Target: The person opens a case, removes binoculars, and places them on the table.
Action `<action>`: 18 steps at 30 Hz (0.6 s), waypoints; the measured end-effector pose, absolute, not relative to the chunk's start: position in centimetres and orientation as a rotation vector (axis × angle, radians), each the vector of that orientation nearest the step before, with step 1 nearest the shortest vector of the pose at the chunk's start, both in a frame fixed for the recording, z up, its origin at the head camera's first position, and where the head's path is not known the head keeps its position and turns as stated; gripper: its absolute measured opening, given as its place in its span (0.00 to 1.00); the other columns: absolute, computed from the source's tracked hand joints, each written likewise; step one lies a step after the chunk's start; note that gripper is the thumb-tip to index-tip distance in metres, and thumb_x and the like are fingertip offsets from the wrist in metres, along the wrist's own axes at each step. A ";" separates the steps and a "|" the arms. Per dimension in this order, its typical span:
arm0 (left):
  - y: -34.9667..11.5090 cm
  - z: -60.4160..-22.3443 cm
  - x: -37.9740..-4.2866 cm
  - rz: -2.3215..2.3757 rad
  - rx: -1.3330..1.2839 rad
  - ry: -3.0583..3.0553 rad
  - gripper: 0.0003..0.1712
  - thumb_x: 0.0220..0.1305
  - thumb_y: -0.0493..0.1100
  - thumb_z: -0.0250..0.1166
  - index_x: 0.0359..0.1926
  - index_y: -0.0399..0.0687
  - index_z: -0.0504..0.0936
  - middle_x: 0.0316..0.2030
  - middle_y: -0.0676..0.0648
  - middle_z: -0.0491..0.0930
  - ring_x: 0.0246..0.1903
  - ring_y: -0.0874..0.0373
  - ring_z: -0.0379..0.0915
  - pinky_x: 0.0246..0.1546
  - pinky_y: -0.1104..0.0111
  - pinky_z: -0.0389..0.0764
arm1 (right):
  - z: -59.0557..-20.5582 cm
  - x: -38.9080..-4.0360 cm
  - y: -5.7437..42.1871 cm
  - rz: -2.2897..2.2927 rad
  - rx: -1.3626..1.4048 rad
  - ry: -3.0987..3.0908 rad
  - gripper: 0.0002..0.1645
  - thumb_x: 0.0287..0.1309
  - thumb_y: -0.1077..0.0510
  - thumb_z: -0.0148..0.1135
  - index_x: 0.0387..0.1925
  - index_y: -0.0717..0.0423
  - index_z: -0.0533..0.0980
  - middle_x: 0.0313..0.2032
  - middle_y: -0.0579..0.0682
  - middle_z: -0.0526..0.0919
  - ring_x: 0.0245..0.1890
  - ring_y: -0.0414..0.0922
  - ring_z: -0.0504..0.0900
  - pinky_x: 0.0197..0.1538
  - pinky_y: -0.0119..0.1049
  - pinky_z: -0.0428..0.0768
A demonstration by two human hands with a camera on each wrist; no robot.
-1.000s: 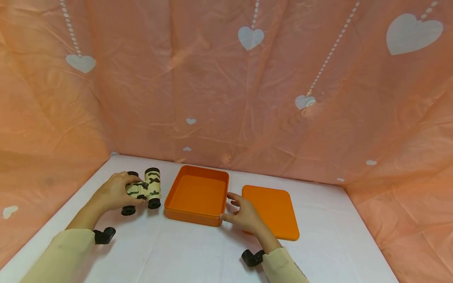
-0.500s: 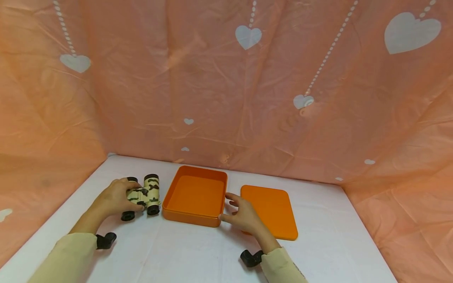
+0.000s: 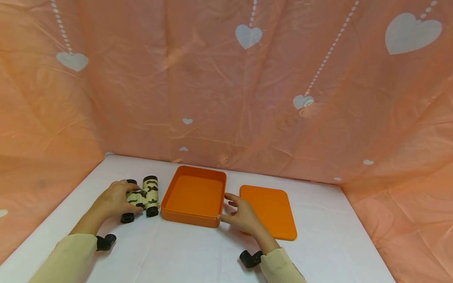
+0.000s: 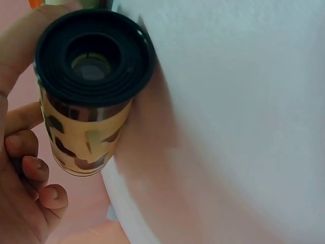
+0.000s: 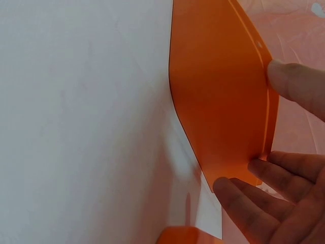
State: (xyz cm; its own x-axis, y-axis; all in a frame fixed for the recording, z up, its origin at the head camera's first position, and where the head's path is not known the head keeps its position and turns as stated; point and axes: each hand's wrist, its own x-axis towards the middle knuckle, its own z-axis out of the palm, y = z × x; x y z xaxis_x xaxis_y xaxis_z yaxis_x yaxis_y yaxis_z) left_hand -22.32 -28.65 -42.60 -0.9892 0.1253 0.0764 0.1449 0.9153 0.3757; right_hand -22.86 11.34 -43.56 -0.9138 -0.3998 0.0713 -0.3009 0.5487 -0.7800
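In the head view, my left hand grips a pair of camouflage binoculars by its left barrel and middle, thumb on the near side and fingers over the far side. One black-rimmed eyepiece end fills the top of the left wrist view. To their right sits a lidless orange box with a bare inside. My right hand touches that box's right side near the front corner. In the right wrist view its thumb rests at the rim and the other fingers lie loosely against the wall.
A flat orange lid lies right of the box, partly behind my right hand. Both stand on a white-covered table. Peach curtains with pale hearts enclose the back and sides. Black camera mounts sit at both wrists.
My left hand has brought the binoculars slightly nearer to me, down at the table beside the box. My right hand has stayed at the box's side. The head view has shifted slightly.
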 end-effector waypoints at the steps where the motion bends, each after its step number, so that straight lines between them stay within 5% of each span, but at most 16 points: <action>1: -28.6 -42.6 -22.3 -0.600 -0.211 -3.027 0.44 0.33 0.59 0.80 0.51 0.39 0.80 0.46 0.36 0.77 0.47 0.40 0.69 0.47 0.44 0.75 | -43.6 -22.9 11.4 -1.307 -0.606 2.664 0.46 0.49 0.48 0.73 0.67 0.58 0.66 0.62 0.56 0.74 0.60 0.58 0.76 0.52 0.46 0.83; 18: -27.6 -40.5 -22.4 -0.540 -0.217 -2.995 0.51 0.41 0.67 0.74 0.60 0.41 0.74 0.41 0.40 0.75 0.42 0.45 0.68 0.39 0.50 0.78 | -42.5 -22.9 12.8 -1.216 -0.649 2.781 0.41 0.51 0.51 0.70 0.65 0.58 0.67 0.62 0.60 0.73 0.59 0.60 0.75 0.57 0.56 0.78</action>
